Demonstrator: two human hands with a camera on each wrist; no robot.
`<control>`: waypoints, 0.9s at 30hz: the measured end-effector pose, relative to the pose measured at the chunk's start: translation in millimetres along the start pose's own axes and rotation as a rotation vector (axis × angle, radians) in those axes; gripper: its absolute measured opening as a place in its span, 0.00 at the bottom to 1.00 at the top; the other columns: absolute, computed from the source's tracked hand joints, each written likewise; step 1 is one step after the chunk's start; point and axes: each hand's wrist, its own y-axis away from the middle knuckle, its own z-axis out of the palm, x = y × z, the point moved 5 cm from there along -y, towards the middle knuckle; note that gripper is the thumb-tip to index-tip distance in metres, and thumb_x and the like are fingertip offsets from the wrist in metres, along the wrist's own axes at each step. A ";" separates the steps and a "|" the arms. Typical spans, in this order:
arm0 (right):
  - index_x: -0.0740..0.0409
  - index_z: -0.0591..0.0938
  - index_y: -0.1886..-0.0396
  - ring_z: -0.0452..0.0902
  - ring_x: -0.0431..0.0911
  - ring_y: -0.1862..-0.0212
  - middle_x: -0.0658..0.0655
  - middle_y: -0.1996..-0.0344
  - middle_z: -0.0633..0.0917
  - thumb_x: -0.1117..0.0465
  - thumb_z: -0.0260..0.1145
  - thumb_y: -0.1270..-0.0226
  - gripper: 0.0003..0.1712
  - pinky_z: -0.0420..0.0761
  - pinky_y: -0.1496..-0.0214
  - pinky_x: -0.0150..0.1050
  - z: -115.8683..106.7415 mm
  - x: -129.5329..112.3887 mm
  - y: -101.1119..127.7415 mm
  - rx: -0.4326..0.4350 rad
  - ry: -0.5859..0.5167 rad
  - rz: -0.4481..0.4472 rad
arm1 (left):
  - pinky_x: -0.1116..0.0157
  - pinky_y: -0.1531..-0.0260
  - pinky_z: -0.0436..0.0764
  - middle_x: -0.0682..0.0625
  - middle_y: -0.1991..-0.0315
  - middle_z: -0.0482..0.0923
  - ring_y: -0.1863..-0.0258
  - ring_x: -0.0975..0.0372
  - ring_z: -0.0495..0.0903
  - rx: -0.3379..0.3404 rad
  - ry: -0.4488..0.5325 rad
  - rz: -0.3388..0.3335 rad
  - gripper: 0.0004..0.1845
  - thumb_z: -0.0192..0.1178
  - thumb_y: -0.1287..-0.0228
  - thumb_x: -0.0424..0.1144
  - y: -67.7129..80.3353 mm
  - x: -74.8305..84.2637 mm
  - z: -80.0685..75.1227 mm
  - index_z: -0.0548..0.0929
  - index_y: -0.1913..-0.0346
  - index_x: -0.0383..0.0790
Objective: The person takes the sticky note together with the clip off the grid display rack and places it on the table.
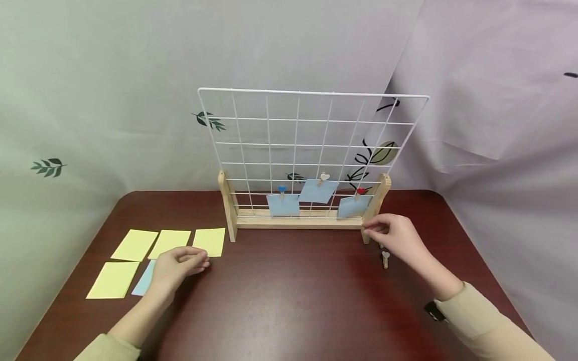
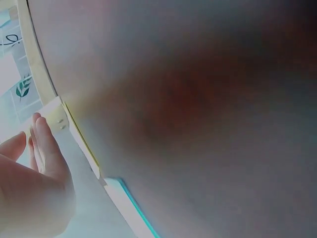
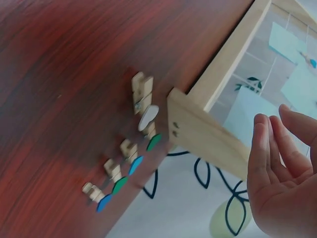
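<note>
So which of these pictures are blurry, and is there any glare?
Head: mostly clear, reddish sheen on the right of the table; left wrist: most of the table smears out of focus, the left hand softening near the wrist; right wrist: clips fairly clear.

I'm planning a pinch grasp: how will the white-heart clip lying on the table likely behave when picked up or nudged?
The white-heart clip is probably light, looking wooden and tiny beside the right hand. Its wooden body should stay stiff rather than flop, and its squared edges and flat heart suggest it won't readily roll.
</note>
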 end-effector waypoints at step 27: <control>0.63 0.93 0.60 0.89 0.43 0.67 0.60 0.65 0.94 0.71 0.78 0.38 0.07 0.85 0.63 0.27 33.9 -37.6 -21.2 0.038 -0.093 -0.078 | 0.72 0.65 0.90 0.48 0.70 0.92 0.74 0.72 0.88 -0.072 0.004 0.125 0.12 0.67 0.30 0.26 -28.1 39.0 69.7 0.85 0.51 0.17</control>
